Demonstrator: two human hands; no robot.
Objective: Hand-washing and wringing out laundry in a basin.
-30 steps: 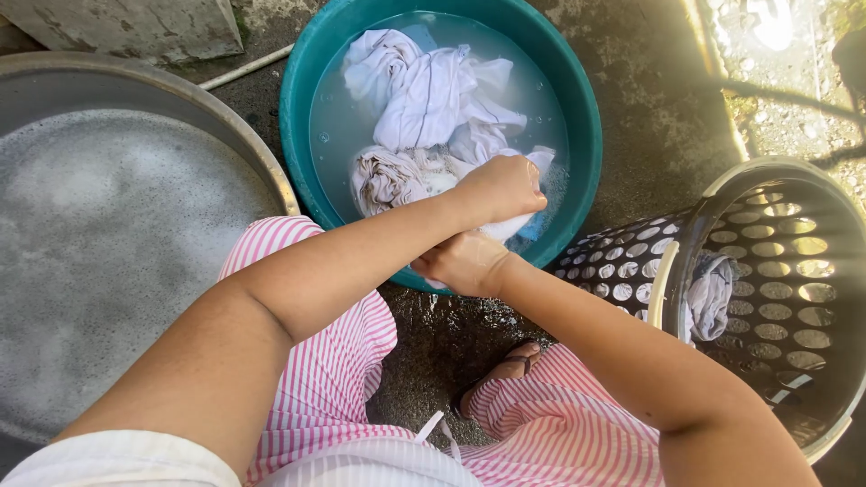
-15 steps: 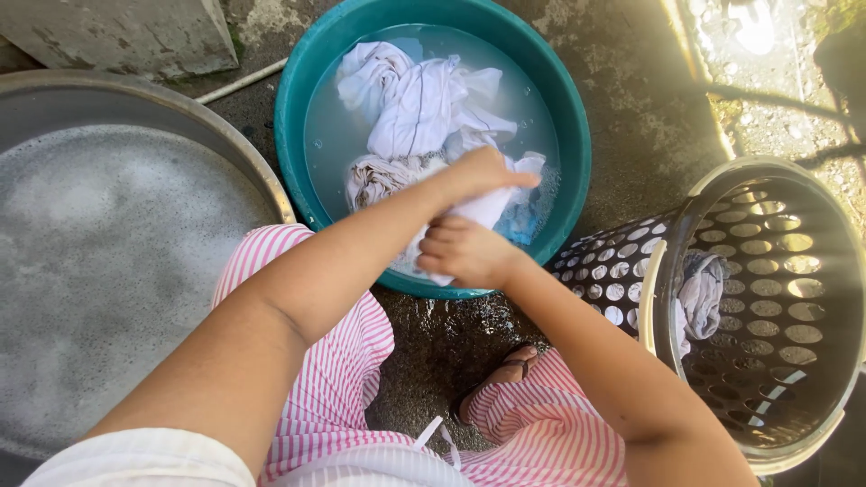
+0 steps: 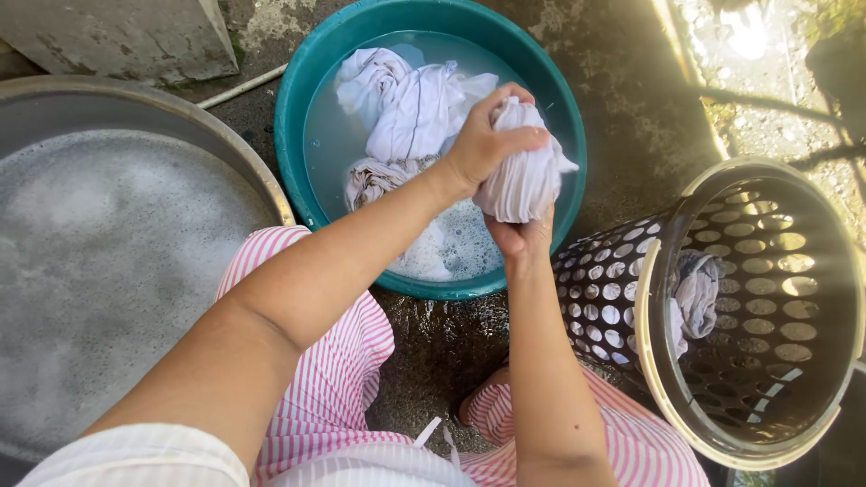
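The cloth (image 3: 523, 180), white and wrung into a bunch, is held above the right side of the teal basin (image 3: 298, 108), clear of the water.

At the far left, a wide metal tub (image 3: 225, 126) of grey, foamy water sits on the wet concrete floor (image 3: 631, 99), just beside the basin. A grey block (image 3: 117, 32) lies at the top left corner, with a thin white pipe (image 3: 239, 87) running between it and the basin.

In the basin, more white laundry (image 3: 406, 99) soaks in cloudy water, piled toward the far rim, with suds near the front rim.

The left hand (image 3: 483, 140) is clenched over the top of the cloth, fingers wrapped around it. The right hand (image 3: 521, 236) grips the same cloth from below, mostly hidden under the bunch.

A pink-striped skirt (image 3: 334, 361) covers the person's knees along the lower edge.

At the right stands a perforated laundry basket (image 3: 622, 280), tilted toward the basin and just beside it, with a pale grey garment (image 3: 699, 293) hanging inside against its near wall. Sunlight glares on the floor at the top right.
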